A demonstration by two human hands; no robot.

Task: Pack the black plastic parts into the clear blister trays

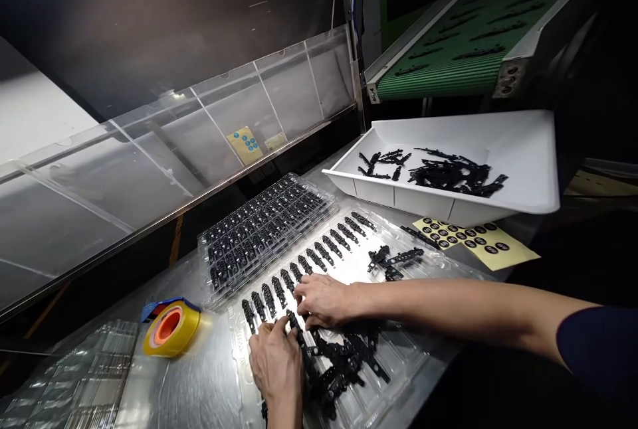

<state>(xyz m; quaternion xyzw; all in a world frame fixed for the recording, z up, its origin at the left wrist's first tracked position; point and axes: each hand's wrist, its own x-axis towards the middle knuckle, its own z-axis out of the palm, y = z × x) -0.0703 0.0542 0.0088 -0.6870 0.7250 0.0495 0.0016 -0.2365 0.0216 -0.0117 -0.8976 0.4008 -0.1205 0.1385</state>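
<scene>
1. My left hand [274, 362] at 6 o'clock, fingers curled narrow over the loose pile of black clips [339, 366]; looks pinched on one clip at the fingertips, but the grip itself is hidden, can't tell for sure.
2. My right hand [323, 301] just beyond it, coming in from 3 o'clock, fingers flat and slightly spread, pressing down on the clear blister tray [433, 263] at the near end of the seated clip row [309, 263].
3. Risk: the pile sits on open tray pockets. A wrist sweep could shove clips off the near edge or jam two into one pocket.
4. Risk: the tray is thin and flexes. A hard press here could pop seated clips out of the row.
5. Tape roll [172, 329] at 9 o'clock, well apart.
6. Filled tray [264, 230] at 11 o'clock, touching my tray's far-left edge. A bump could shift it.
7. Sticker sheet [478, 243] at 2 o'clock; small clip cluster [393, 261] near it.
8. White bin [523, 157] with more clips at 1 o'clock, conveyor [468, 37] beyond.
</scene>
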